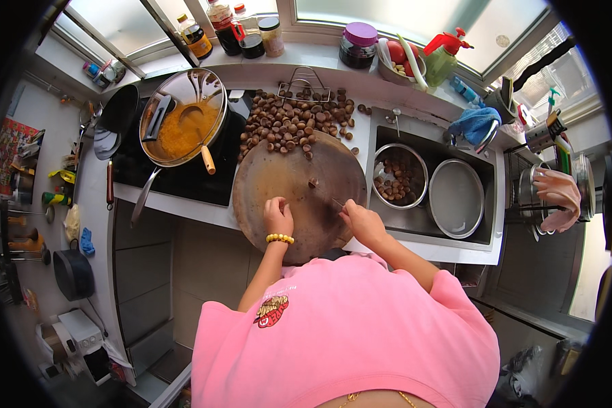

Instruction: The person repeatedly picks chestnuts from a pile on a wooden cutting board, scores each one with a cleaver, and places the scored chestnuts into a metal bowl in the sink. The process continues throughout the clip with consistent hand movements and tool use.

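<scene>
A large round wooden board (301,194) lies before me on the counter, with a heap of chestnuts (290,122) along and beyond its far edge. One chestnut (313,182) rests alone near the board's middle. My left hand (278,217), a beaded bracelet at its wrist, is over the board's near left part, fingers curled; whether something small is between them cannot be told. At the board's right side my right hand (359,219) grips a small thin metal tool (338,202), its tip pointing up and left. More chestnuts (395,178) lie in a round metal bowl (425,189) in the sink.
Right of that bowl, a second metal basin (456,199) stands in the sink (489,224). On the left cooktop (199,188) is a pan (158,164) of orange-yellow food with a ladle (208,159) and a glass lid. Bottles (196,38) and a purple-lidded jar (358,46) line the sill.
</scene>
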A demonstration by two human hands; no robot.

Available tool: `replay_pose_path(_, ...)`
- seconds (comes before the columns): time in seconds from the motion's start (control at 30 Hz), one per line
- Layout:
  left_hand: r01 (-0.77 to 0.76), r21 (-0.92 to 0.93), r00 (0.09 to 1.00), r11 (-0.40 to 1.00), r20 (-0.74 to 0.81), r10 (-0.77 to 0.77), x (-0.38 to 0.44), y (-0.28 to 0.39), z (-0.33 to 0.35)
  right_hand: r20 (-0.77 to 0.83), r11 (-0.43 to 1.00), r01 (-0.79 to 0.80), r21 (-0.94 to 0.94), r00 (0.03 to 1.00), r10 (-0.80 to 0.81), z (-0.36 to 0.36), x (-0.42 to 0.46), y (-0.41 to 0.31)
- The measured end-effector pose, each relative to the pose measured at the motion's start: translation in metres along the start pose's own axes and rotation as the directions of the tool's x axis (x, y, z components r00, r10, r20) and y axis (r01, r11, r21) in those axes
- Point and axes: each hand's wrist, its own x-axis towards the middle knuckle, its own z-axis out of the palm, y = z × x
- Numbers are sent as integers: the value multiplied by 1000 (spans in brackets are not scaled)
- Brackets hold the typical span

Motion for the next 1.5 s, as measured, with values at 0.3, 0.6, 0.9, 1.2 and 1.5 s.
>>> replay_pose_path(0.3, 472, -647, 879, 599, 395, -266, 20, 11, 26, 10, 952, -22, 305, 1000, 20, -17, 0, 2)
replay_pose_path(0.6, 641, -638, 670, 427, 736, 95, 49, 71, 64, 207, 545, -314, 778, 946, 250, -65, -31, 26)
replay_pose_path(0.9, -102, -384, 651, 918, 672, 353, 58, 145, 150, -194, 580, -214, 786, 805, 560, -121, -62, 98)
replay_pose_path(1.2, -635, 523, 761, 568, 551, 343, 107, 166, 203, -59, 470, -296, 832, 794, 604, -83, -64, 103)
replay_pose_path(1.5, -682, 543, 712, 489, 646, 276, 112, 149, 217, -7, 486, -319, 814, 831, 556, -71, -55, 101)
